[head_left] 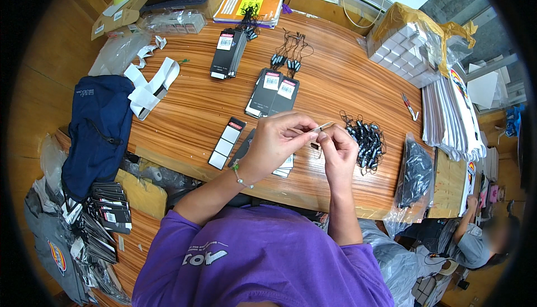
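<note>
The left hand (282,139) and right hand (338,149) pinch a small pale strip (320,128) between them, above a striped wooden table (335,72). Black cords (368,146) lie just right of them, black cards (265,97) beyond; a wooden wall (42,78) rises far left, another person (472,245) far right.

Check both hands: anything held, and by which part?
Left hand and right hand pinch a thin pale piece; which part of it each grips is too small to tell.

Cords (369,146) are blk, tbl (330,72) brn-striped, bag (92,122) navy.
</note>
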Demonstrator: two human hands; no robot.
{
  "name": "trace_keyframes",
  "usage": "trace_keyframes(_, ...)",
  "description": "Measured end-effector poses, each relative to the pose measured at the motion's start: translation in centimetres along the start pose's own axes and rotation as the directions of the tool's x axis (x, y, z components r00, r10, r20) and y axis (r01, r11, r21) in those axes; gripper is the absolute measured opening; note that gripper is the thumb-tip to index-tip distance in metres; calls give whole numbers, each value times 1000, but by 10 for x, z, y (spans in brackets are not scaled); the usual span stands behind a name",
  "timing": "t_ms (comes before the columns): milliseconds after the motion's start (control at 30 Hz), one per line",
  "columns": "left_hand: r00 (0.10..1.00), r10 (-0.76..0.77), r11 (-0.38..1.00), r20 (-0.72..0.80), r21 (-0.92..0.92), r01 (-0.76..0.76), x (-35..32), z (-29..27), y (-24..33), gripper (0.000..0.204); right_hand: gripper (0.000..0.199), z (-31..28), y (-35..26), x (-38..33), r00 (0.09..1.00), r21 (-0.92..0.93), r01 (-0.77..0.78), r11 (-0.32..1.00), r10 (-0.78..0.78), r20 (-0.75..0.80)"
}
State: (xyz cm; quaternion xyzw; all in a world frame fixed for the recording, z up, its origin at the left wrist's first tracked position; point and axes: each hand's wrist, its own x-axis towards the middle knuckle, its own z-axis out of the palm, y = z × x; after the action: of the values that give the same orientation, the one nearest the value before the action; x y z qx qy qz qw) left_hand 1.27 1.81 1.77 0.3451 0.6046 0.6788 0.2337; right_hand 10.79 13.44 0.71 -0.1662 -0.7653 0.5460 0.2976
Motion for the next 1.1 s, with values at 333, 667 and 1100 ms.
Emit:
trace_keyframes(333, 1000, -15, 999, 4, -42, 15, -3, -3, 0, 13, 13, 2, 1, 1, 983, 258, -183, 949, 169, 76)
trace_keyframes(667, 996, -66, 991, -67, -124, 57, -6, -7, 5, 13, 16, 4, 7, 8, 975, -10, 180, 984, -180, -132)
trace_keyframes(1100, 997, -44, 988, -56, -151, 35, -7, -4, -3, 13, 19, 2, -1, 0, 998, 114, -63, 992, 65, -11)
